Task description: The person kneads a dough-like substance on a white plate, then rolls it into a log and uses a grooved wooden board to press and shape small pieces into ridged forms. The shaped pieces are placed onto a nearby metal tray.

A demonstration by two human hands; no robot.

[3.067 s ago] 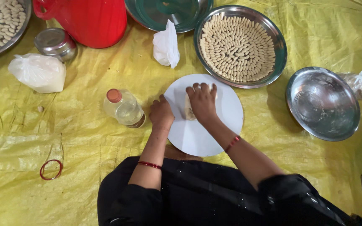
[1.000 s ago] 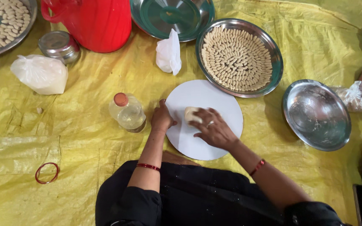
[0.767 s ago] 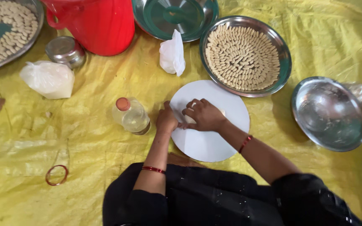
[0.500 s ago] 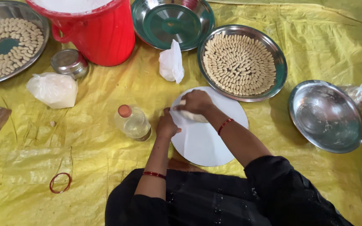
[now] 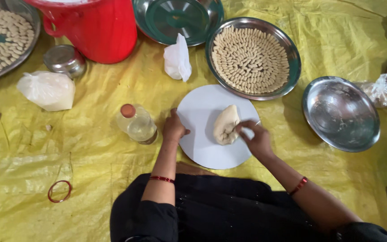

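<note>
A lump of pale dough [image 5: 225,125] lies on a round white board [image 5: 202,148] set on a yellow sheet. My left hand [image 5: 174,128] grips the board's left edge. At the dough's right side my right hand [image 5: 255,136] pinches it with the fingertips. Just beyond the board stands a steel tray [image 5: 251,57] packed with several small rolled dough pieces.
A small bottle of oil [image 5: 136,124] stands left of the board. An empty steel bowl [image 5: 340,112] sits at the right. A red bucket [image 5: 94,24], a steel tin [image 5: 64,59], two white bags [image 5: 48,89], a green-lined tray [image 5: 178,18] and another filled tray [image 5: 1,38] lie farther back.
My right hand has come off the top of the dough and moved to its right side. The dough now shows as a lump. My left hand stays at the board's edge.
</note>
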